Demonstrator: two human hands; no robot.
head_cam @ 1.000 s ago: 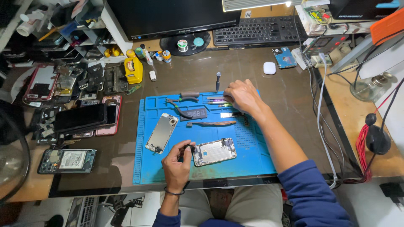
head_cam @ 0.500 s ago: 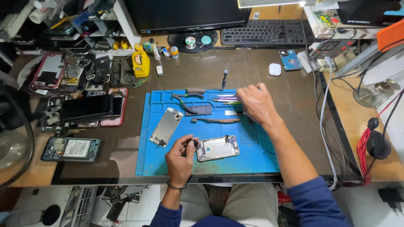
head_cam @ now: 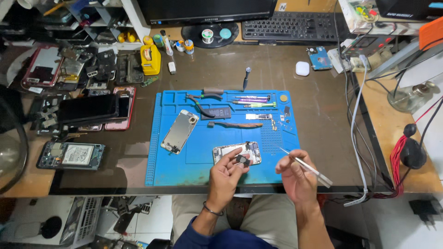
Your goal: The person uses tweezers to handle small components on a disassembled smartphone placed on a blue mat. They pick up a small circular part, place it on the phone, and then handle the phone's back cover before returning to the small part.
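Note:
My left hand (head_cam: 226,177) pinches a small dark part (head_cam: 242,160) just above the opened phone body (head_cam: 236,152), which lies on the blue repair mat (head_cam: 198,161). My right hand (head_cam: 295,177) holds silver tweezers (head_cam: 305,166) near the mat's front right corner, tips pointing left and up. A detached phone screen panel (head_cam: 180,131) lies tilted on the mat to the left. A black battery (head_cam: 218,113), pliers (head_cam: 198,101), a brown spudger (head_cam: 235,124) and several screwdrivers (head_cam: 254,100) lie along the mat's far half.
Several dismantled phones (head_cam: 87,110) and a bare phone frame (head_cam: 69,154) crowd the left of the dark table. A yellow bottle (head_cam: 150,60), monitor stand, keyboard (head_cam: 290,25) and white earbud case (head_cam: 302,68) are at the back. Cables (head_cam: 355,120) hang at the right edge.
My right hand has come back from the tools at the mat's far side to the near edge, now holding tweezers. My left hand stays at the phone body with the small part.

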